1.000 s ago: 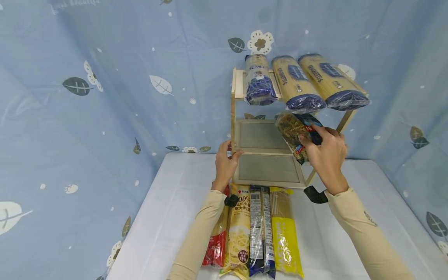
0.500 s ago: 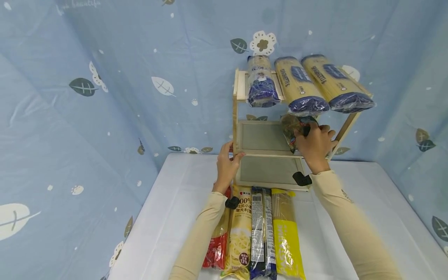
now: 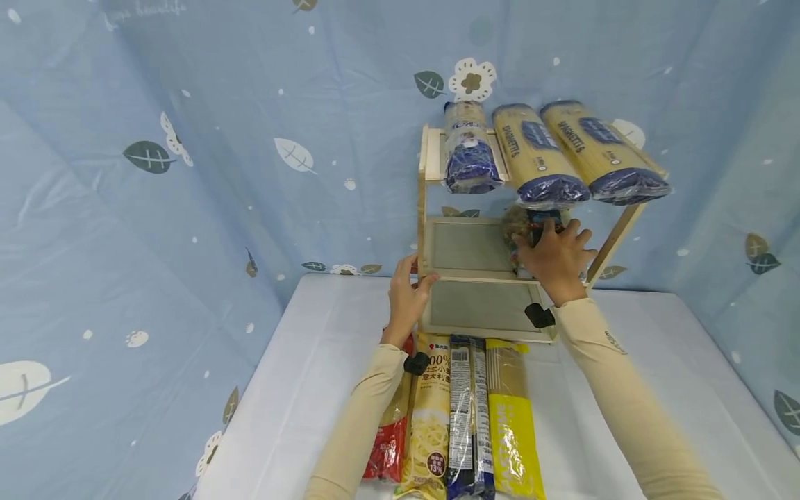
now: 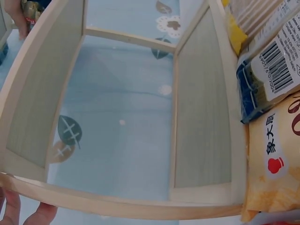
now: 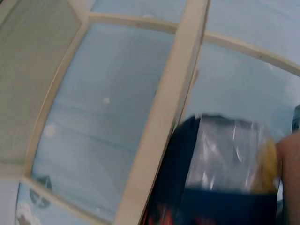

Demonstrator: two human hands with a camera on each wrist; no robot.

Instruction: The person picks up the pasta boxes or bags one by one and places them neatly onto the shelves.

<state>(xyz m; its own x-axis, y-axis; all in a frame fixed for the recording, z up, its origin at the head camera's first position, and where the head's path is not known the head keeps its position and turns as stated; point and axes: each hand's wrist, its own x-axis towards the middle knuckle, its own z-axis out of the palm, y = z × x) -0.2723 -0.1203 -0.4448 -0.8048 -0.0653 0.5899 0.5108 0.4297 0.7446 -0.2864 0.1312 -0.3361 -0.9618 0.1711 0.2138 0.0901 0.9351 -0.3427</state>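
Head view: on the middle shelf [image 3: 465, 246] of the pale wooden rack with grey-green panels [image 3: 431, 156], at the rack's right side, sits a mottled, dark-labelled plastic pasta bag [image 3: 515, 223]. It lies just beyond and left of the right hand [image 3: 558, 260], the nearer one, whose fingers are spread and clasp nothing (the hand masks the bag's long axis).

Left wrist view: the left hand [image 3: 406, 298] grips the rack's left side.

Right wrist view: the bag looks navy, with a glossy clear window [image 5: 222, 154] and blurred red marks, beside a rack bar.
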